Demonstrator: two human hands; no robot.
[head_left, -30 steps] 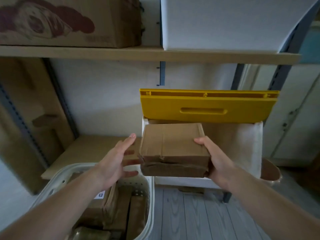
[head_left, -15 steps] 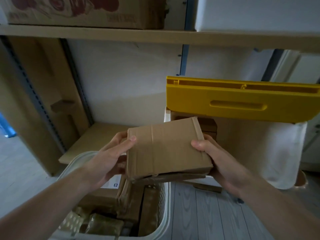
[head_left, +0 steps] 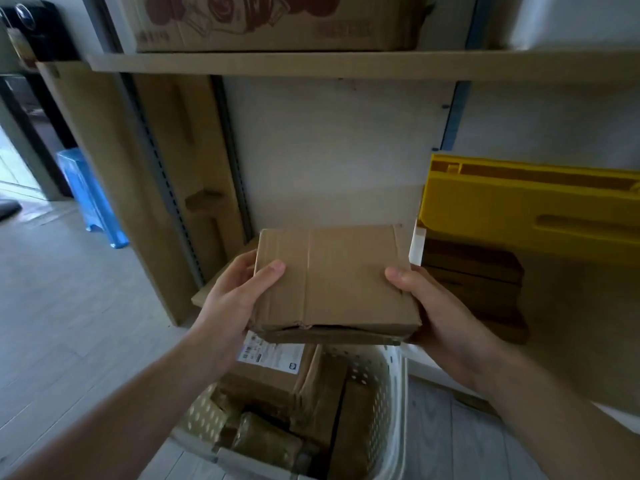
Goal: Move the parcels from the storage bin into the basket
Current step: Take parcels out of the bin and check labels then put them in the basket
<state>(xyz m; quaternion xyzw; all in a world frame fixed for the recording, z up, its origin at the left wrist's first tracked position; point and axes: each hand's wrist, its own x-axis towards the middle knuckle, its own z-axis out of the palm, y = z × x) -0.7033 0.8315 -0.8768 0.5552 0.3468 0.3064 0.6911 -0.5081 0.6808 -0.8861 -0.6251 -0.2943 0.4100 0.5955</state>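
Parcel [head_left: 334,282] of brown cardboard held level in both hands, directly above white basket [head_left: 393,407]. Left hand [head_left: 230,301] gripping left edge, thumb curled over top face, fingers tucked underneath. Right hand [head_left: 440,320] gripping right edge likewise, thumb on top, fingers wrapped below. Basket on floor already packed with other parcels [head_left: 277,372], one bearing a white label. Storage bin [head_left: 588,306] at right, yellow lid [head_left: 533,206] propped upright, more boxes [head_left: 474,271] visible inside. Printed carton [head_left: 270,22] on wooden shelf [head_left: 346,64] above.
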